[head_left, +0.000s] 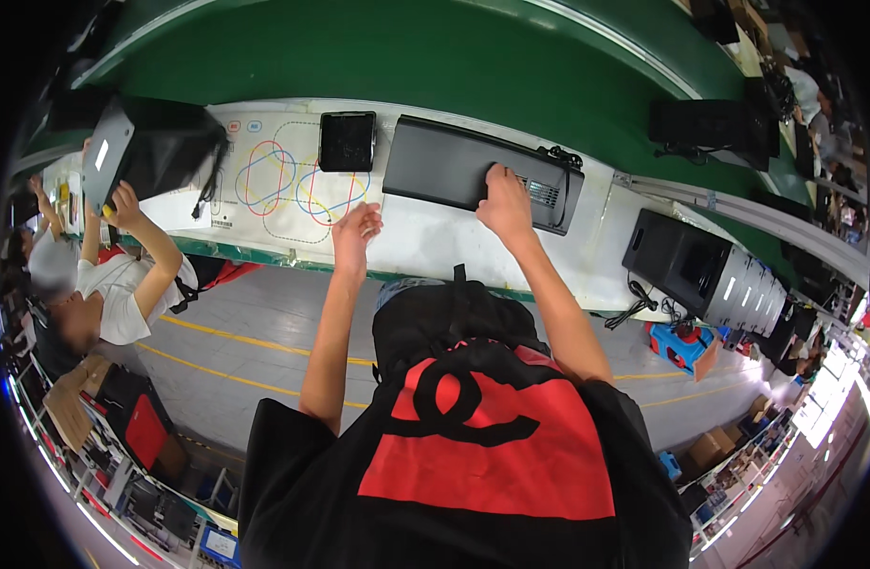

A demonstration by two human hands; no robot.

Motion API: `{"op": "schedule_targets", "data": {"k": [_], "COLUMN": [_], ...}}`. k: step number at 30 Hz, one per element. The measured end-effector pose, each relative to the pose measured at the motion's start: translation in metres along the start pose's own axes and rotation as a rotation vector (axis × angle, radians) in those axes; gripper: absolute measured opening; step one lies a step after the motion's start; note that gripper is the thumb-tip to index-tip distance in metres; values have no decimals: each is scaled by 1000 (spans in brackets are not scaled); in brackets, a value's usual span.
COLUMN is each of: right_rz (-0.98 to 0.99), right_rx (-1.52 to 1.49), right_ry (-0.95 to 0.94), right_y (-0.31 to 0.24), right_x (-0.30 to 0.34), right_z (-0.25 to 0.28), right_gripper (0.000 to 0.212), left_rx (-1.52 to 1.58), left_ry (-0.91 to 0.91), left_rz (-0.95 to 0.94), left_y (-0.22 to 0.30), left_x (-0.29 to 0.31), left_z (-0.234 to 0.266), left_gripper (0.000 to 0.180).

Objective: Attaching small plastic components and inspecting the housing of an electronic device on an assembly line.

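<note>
A long flat black device point(444, 161) with a vented grille point(543, 193) near its right end lies on the white worktable point(425, 237) in front of me. My right hand point(503, 201) is closed over its near edge, just left of the grille. Whatever that hand's fingers pinch, if anything, is hidden. Beside the device's left end, over the table, my left hand point(357, 228) hangs with loosely curled, parted fingers and nothing visible in it. A square black tray point(348, 142) sits beyond my left hand. A bundled black cable point(560, 159) rests at the device's far right corner.
Colored loop lines point(266, 178) mark the table's left part. A co-worker point(122, 284) there handles a large black casing point(155, 147). At right stand several black casings point(679, 256) with loose cables point(634, 305). A green conveyor surface point(406, 57) runs along the table's far side.
</note>
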State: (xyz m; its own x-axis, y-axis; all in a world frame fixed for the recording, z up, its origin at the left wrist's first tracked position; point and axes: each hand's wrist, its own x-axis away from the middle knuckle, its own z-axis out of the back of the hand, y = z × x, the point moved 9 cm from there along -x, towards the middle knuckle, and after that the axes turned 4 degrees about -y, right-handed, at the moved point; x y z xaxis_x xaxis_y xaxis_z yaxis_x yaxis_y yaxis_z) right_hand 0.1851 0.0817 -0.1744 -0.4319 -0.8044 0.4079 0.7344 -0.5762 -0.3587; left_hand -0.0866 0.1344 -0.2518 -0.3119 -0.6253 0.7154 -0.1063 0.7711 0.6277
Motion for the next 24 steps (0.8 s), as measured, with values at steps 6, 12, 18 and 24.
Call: {"op": "schedule_targets", "data": {"k": [6, 12, 18, 24], "right_rz": [-9, 124, -428, -523], "right_rx": [-44, -488, -1404, -1581], "right_ry": [196, 386, 449, 267], "right_y": [-3, 36, 242, 245], "right_x": [4, 56, 58, 30], "right_z": [-1, 38, -54, -138], "right_gripper": [32, 28, 35, 57], "left_rx": [-289, -65, -22, 11], "left_ry": [79, -176, -183, -8], "left_rz": [-389, -174, -198, -136], "left_y": [35, 10, -27, -28], "left_x": [-50, -73, -110, -122], "left_z": [-22, -54, -3, -8], "left_gripper": [32, 50, 51, 54]}}
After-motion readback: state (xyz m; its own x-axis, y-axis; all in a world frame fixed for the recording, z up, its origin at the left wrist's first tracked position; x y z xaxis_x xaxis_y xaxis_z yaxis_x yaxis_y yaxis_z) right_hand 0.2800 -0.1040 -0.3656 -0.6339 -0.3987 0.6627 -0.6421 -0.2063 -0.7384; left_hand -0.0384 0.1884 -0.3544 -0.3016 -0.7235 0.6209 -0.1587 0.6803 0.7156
